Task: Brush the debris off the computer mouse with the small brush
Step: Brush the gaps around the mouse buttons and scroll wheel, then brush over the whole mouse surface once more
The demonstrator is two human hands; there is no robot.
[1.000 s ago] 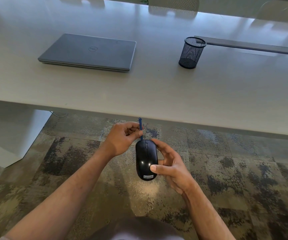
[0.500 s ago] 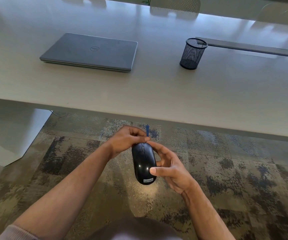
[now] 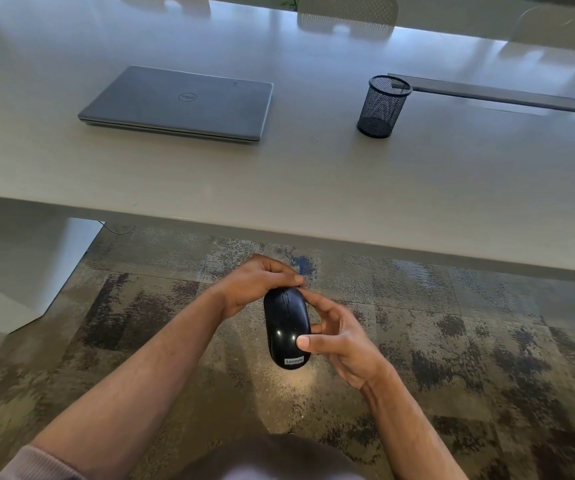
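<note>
- Below the table edge, over the carpet, the right hand [image 3: 339, 336] cradles the computer mouse [image 3: 288, 329] from its right side, thumb lying on the glossy top, fingers wrapped beneath; this grip probably steadies the shell and turns its top face upward for brushing.
- At the mouse's far end, the left hand [image 3: 256, 287] is clenched in a pinch on the small brush [image 3: 301, 269], its fingertips nearly touching the button area; only a blurred blue sliver of handle shows above the knuckles, so the bristles' contact cannot be confirmed.
- Holding the mouse off the table presumably lets loosened debris fall to the floor.
- On the table [image 3: 313, 188] beyond, well apart, lie a closed laptop [image 3: 178, 103] and a mesh pen cup [image 3: 383, 107].
</note>
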